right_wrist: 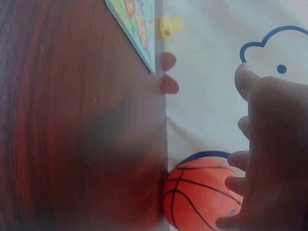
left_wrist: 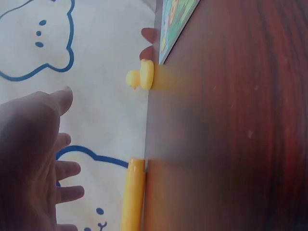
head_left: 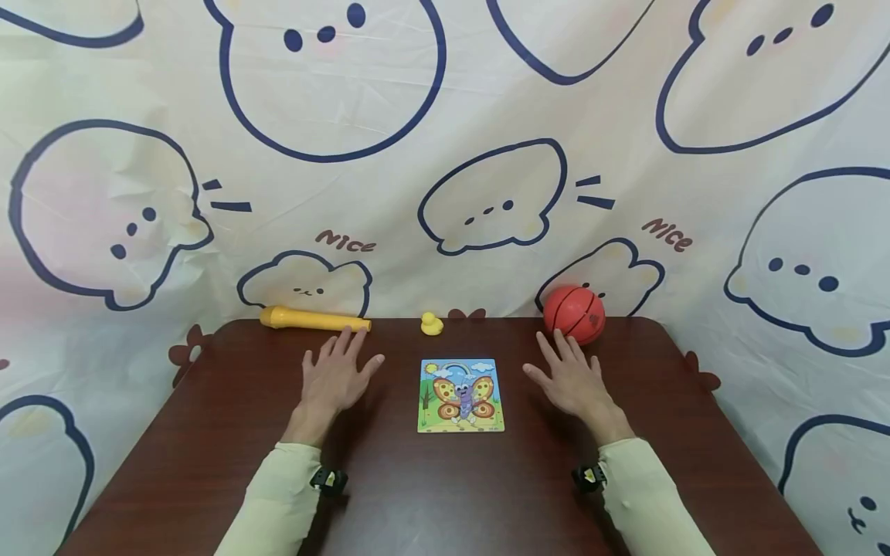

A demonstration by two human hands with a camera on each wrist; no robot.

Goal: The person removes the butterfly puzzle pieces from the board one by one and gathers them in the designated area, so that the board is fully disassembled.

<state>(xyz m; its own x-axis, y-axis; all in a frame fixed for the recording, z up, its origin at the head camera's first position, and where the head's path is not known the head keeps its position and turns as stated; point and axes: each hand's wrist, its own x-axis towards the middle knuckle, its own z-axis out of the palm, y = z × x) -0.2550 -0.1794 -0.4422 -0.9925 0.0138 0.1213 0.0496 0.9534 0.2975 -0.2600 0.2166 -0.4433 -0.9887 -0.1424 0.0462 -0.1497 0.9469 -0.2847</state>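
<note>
Both hands hover over the brown table with fingers spread and nothing in them. My left hand (head_left: 336,378) is nearest to a yellow toy microphone (head_left: 313,318) lying along the far edge; its fingertips overlap the handle end in the head view. My right hand (head_left: 572,380) is just in front of a small red basketball (head_left: 574,314) at the far right. Between the hands lies a square puzzle board (head_left: 461,395) with a butterfly picture. Behind it, a little yellow rubber duck (head_left: 432,324) sits by the far edge; the left wrist view also shows the duck (left_wrist: 141,74).
The dark wooden tabletop (head_left: 445,494) ends at a pale cloth backdrop (head_left: 389,201) printed with blue-outlined cartoon shapes. The cloth rises right behind the microphone, duck and ball. Black wrist cameras are strapped over the light sleeves (head_left: 278,494).
</note>
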